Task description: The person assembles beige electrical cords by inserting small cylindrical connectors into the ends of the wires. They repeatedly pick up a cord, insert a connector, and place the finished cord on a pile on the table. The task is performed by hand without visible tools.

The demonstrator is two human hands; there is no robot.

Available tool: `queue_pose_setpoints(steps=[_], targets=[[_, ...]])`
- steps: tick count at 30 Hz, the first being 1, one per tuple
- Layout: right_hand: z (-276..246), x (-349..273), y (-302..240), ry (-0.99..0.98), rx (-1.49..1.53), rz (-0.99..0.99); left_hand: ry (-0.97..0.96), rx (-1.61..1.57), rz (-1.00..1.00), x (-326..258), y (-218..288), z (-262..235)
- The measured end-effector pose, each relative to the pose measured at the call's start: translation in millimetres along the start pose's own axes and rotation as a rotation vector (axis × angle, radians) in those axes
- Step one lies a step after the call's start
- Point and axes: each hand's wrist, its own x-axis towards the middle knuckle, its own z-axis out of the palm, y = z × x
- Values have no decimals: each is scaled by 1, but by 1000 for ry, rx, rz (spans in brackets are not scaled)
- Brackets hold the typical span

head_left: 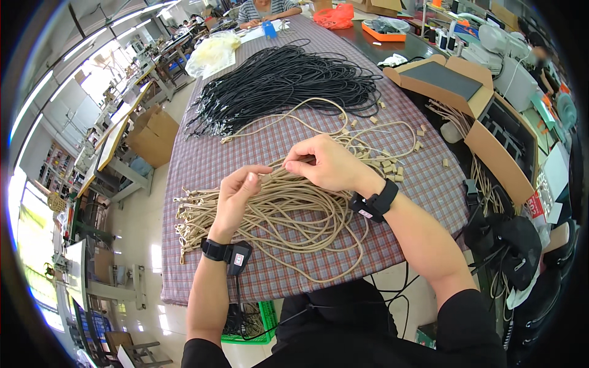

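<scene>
Left hand point(238, 191) and right hand point(328, 162) each pinch one beige cord point(279, 167), stretched left-right between them above the beige cord bundle point(276, 214); both equally near.

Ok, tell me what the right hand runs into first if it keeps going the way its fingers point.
Probably the left hand: the right hand points leftward along the beige cord pinched between them. Depth is uncertain.

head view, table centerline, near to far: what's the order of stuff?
Tan cord bundle → left hand and right hand, pinching one tan cord between them → black cord pile → blue object → a person's striped sleeve at the far end.
</scene>
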Motion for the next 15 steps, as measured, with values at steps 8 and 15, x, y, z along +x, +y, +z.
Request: queue_pose_setpoints(steps=[8, 15], targets=[[2, 0, -1, -124, 107, -57, -105, -242, 66, -1, -17, 3], [1, -1, 0, -117, 94, -126, -151, -373, 12, -2, -14, 4]])
